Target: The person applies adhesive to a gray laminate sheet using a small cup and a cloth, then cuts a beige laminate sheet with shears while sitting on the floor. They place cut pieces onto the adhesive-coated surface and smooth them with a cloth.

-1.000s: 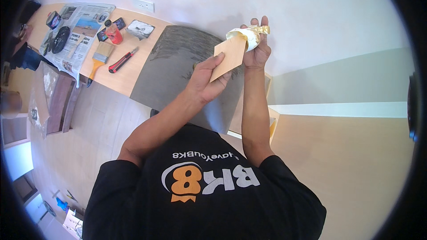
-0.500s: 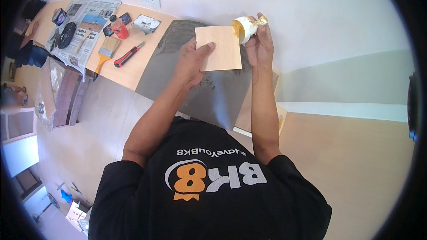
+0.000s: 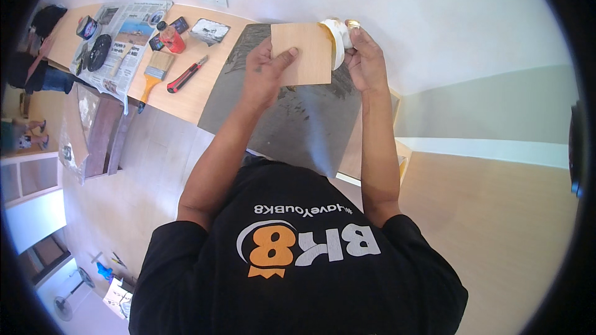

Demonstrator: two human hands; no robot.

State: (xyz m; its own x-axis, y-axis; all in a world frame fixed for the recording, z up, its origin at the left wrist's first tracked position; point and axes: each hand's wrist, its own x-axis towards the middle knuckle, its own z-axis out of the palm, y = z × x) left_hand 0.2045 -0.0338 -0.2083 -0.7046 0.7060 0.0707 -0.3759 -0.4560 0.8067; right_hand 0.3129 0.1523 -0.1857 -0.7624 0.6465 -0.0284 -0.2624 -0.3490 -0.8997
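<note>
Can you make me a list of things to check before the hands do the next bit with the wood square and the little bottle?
1. Left hand grips the square light-brown wooden tile: ok.
2. Right hand holds the small white gold-capped bottle: ok.
3. Bottle touches the tile's edge: cannot tell.
4. Cap open: cannot tell.
5. Stained grey sheet lies under the hands: ok.
6. Red utility knife and paintbrush lie apart from the hands: ok.

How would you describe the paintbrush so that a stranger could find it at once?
Start at the long wooden bench and find the spread newspaper. The paintbrush lies at its edge, beside a red utility knife. Its wide pale bristles and orange handle set it apart.
</note>
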